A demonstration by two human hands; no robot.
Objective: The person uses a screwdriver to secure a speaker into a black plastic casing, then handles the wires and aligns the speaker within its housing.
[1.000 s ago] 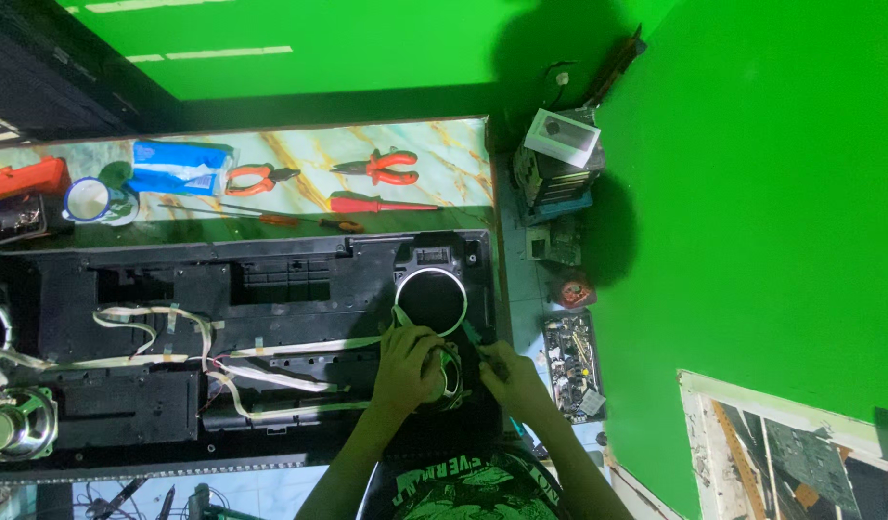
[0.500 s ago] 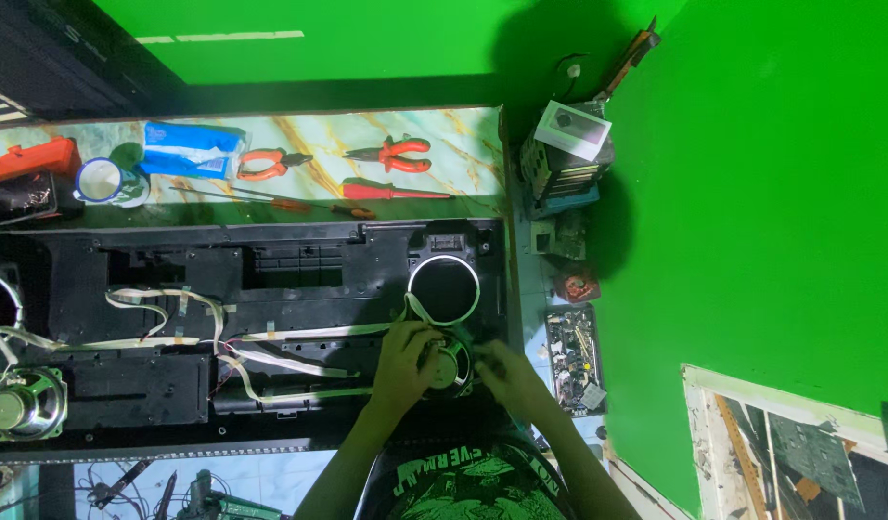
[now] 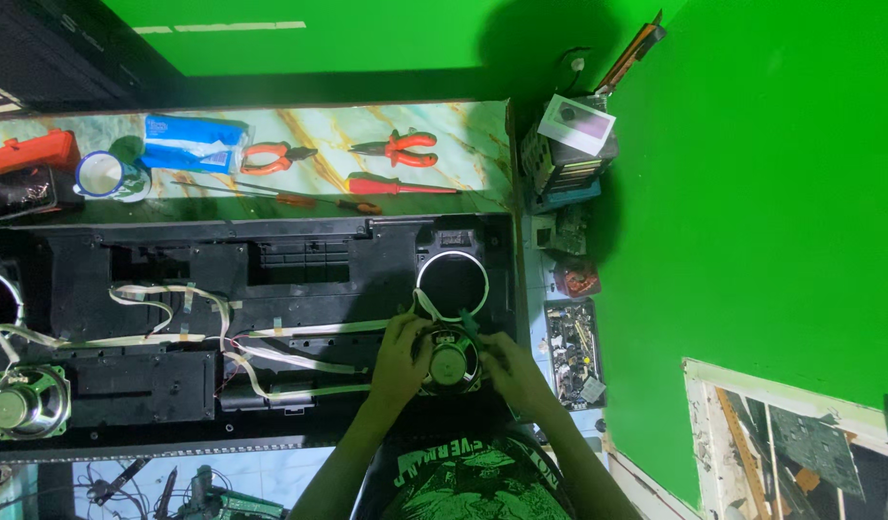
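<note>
Near the right end of the long black housing (image 3: 270, 279), a round speaker (image 3: 450, 364) sits in its shell, just below an open round hole (image 3: 451, 285). Left hand (image 3: 401, 358) and right hand (image 3: 514, 371) curl narrowly around its rim, fingers touching it. White ribbon cables (image 3: 174, 332) trail leftward

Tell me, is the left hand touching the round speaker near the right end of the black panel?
Touching. The head view shows the left hand with its fingers against the speaker's left rim, no gap.
</note>
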